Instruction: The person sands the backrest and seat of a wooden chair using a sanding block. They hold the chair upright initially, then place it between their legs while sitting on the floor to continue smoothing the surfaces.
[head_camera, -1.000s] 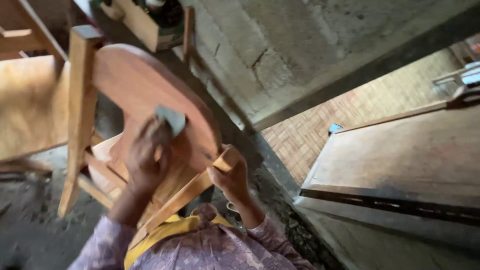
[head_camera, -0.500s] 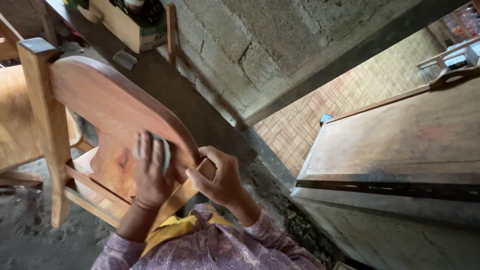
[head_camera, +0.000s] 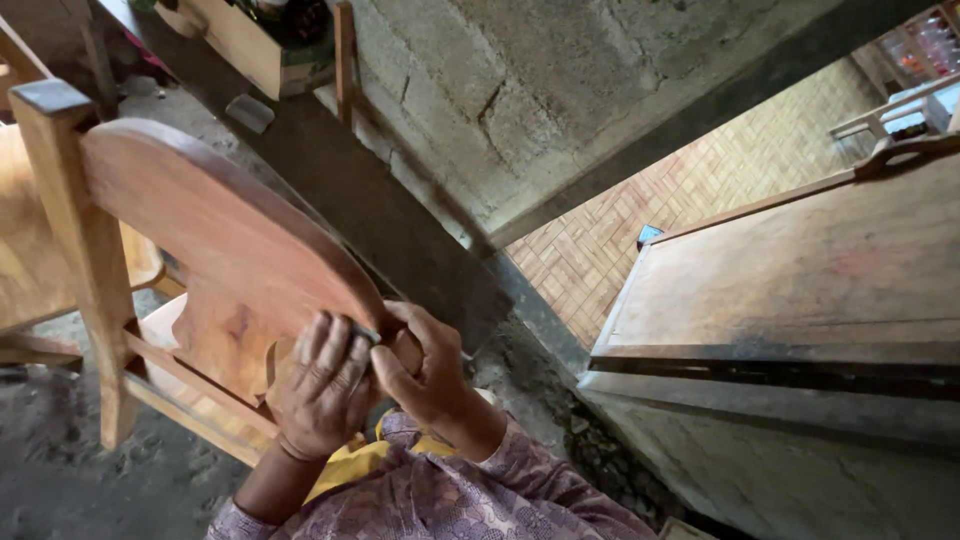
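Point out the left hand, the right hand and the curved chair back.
left hand (head_camera: 322, 385), head view, on the back of the hand.
right hand (head_camera: 425, 365), head view, on the back of the hand.
chair back (head_camera: 215, 240), head view, on its broad flat face.

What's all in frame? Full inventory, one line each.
chair: 1, brown wood, left, lying tipped, curved back under both hands
sanding pad: 1, grey, mostly hidden between the hands
wall: 1, grey cracked concrete, top centre
box: 1, pale wood, top left
panel: 1, brown wood, right
brick paving: tan, centre right
sleeves: purple patterned, bottom
left hand: flat on the chair back
right hand: gripping the chair's edge
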